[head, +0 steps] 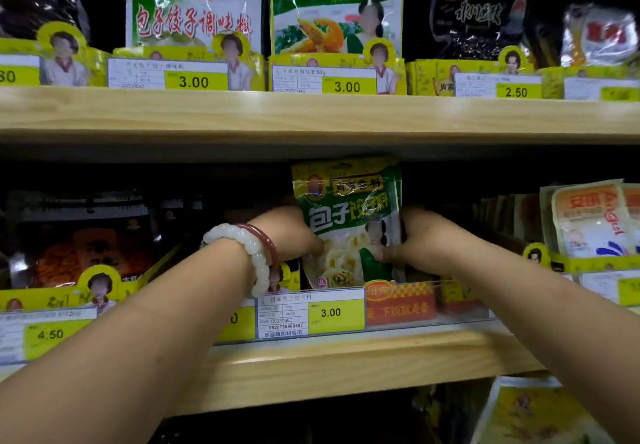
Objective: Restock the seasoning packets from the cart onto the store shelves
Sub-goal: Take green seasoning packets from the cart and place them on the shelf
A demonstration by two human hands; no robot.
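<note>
A green and yellow seasoning packet (pixel 348 215) stands upright in the middle shelf's slot, behind a price tag reading 3.00 (pixel 311 313). My left hand (pixel 294 232), with a white bead bracelet and a red bangle on the wrist, grips the packet's left edge. My right hand (pixel 415 239) grips its right edge, thumb on the front. More packets may stand behind it, but the dark slot hides them. The cart is out of view.
The upper wooden shelf (pixel 311 114) carries green packets (pixel 194 3), (pixel 336 10) and dark ones (pixel 478 14). On the middle shelf (pixel 346 364) stand orange-black packets (pixel 83 239) at left and white-orange packets (pixel 595 222) at right. A yellow packet (pixel 530 412) lies on the lower shelf.
</note>
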